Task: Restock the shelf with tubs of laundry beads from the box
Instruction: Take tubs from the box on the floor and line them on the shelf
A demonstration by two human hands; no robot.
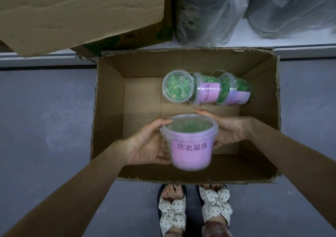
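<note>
Both hands gripped one tub [190,151] between them. The left hand [145,144] wrapped its left side, thumb on the lid's rim and fingers curled under the wall. The right hand [229,129] cupped the right side, fingers reaching round the far edge of the lid and thumb on the near wall. The tub sat lid up with its pink label facing the camera and green beads showing through the clear lid. It was held over the near half of the box [109,109], apart from all four walls.

The box stood open on the floor [45,109], its flaps torn off along ragged rims. Bare cardboard floor showed at the left and below the hands. Three more tubs lay on their sides in the far right part, touching in a row: the left tub [177,86] lid toward the camera, the middle tub [207,89] and right tub [234,93] with labels up. They lay just beyond the right hand's fingertips.

The box's far wall met the edge of the white shelf [300,50]. On the shelf a carton [72,15] hung over the edge near the box's far left corner, and beside it stood two bundles [209,13] wrapped in plastic. Slippers [172,211] stood just beside the near wall.
</note>
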